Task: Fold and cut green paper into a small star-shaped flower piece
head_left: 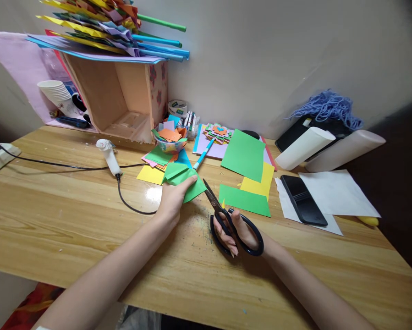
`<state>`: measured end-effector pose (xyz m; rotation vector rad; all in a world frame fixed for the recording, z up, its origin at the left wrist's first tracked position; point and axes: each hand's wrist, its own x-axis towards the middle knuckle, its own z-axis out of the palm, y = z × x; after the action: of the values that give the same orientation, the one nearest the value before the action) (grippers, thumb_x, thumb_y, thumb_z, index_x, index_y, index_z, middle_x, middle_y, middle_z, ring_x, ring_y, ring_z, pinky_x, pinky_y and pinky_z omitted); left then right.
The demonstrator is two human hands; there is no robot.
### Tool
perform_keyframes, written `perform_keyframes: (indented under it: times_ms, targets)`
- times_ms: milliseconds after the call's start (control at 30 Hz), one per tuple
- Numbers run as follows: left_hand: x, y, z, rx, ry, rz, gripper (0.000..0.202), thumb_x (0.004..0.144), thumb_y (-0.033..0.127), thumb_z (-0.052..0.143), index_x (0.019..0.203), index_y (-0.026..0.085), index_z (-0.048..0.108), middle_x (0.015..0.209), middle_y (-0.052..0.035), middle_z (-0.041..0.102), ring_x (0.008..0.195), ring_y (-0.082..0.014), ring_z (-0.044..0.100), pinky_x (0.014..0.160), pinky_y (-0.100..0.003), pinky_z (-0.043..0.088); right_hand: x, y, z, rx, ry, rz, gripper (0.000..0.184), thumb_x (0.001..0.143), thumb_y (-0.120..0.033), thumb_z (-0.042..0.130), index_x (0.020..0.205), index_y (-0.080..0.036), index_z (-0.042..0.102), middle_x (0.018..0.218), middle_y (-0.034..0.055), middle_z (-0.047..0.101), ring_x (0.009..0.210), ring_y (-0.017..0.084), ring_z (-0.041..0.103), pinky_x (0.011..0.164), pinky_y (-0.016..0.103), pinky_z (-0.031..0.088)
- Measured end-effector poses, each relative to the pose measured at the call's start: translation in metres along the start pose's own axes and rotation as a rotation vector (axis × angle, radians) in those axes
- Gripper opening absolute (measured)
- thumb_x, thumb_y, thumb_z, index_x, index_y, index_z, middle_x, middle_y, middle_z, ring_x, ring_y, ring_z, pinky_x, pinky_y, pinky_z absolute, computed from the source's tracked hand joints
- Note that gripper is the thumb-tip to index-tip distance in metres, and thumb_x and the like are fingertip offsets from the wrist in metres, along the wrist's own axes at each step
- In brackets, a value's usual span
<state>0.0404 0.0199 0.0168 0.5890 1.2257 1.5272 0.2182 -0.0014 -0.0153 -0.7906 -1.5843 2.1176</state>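
Between the thumb and fingers of my left hand [173, 197] is a piece of green paper [194, 190] with folds along its upper side. My right hand [238, 231] grips black-handled scissors [215, 200], thumb in one loop and fingers in the other. The blades point up and left, their tips close to the right corner of the green paper. Whether the tips touch it I cannot tell. To the right of the blades lie a green paper strip [245, 201], a yellow sheet [260, 181] and a larger green sheet [243, 153].
A white glue gun [107, 156] with a black cord stands left. Behind my left hand is a bowl of paper scraps [171, 140]. A cardboard box [123, 96] bears paper flowers [99, 27]. A phone [304, 199] and paper rolls [305, 146] lie right.
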Motion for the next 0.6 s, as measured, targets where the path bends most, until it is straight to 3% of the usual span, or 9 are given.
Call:
perform_keyframes:
  times_ms: [433,600]
  targets:
    - [0.0011,-0.0020,-0.0022,-0.008,-0.012,0.024,0.044,0.055,0.031,0.077,0.094,0.016,0.062,0.101,-0.0080,0.066,0.085,-0.0189,0.062,0.076,-0.030,0.049,0.0009,-0.0055,0.0062,-0.059,0.132,0.029,0.065,0.062,-0.081,0.038,0.065,-0.016,0.045,0.037,-0.0083,0.037,0.024,0.005,0.036,0.025,0.016,0.027]
    - [-0.0005,0.0002,-0.0006,-0.020,-0.009,0.015,0.042,0.053,0.029,0.077,0.090,0.016,0.063,0.098,-0.0073,0.067,0.084,-0.0186,0.062,0.077,-0.030,0.049,-0.0017,-0.0010,0.0033,-0.100,0.099,-0.014,0.066,0.066,-0.080,0.032,0.070,-0.016,0.046,0.040,-0.0079,0.038,0.026,0.006,0.037,0.027,0.016,0.029]
